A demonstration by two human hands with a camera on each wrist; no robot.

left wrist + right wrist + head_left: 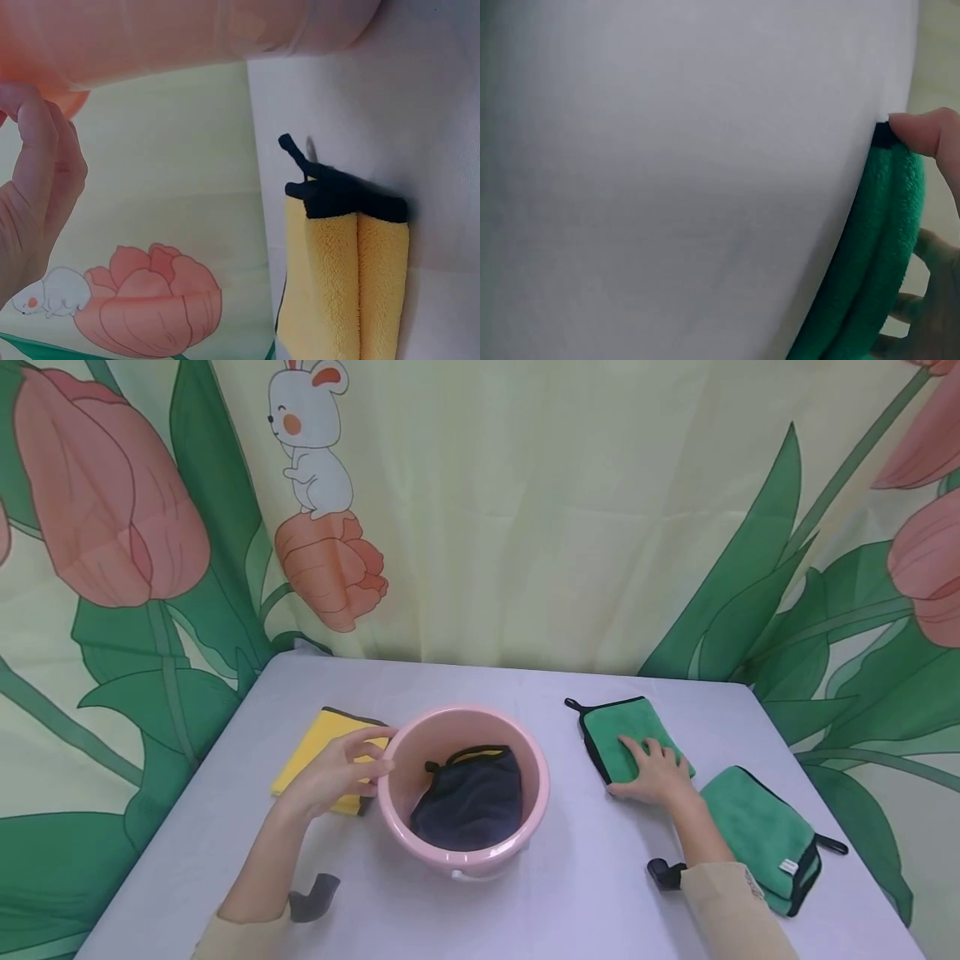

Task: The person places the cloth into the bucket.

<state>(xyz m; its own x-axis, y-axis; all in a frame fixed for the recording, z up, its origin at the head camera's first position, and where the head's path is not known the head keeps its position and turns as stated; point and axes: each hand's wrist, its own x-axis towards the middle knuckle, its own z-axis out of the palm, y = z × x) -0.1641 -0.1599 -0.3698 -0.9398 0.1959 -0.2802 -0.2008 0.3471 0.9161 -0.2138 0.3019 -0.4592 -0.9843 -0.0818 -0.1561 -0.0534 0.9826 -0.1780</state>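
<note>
A pink bucket (392,828) stands near the middle of the table, with a folded dark cloth (472,802) trimmed in black and showing a little yellow inside it. My left hand (335,775) grips the bucket's left rim. Behind that hand lies a folded yellow cloth (311,750) with dark edging; the left wrist view shows its thick fold (334,277) and black loop. On the right, my right hand (656,771) rests with spread fingers on a folded green cloth (618,731). The thumb (922,133) touches that cloth's black-edged corner; the cloth lies flat.
Another folded green cloth (757,827) with a white label and black loop lies at the right, beside my right forearm. The white table (585,893) ends at a curtain (525,527) printed with tulips and a rabbit. Dark wrist devices (315,897) sit by both sleeves.
</note>
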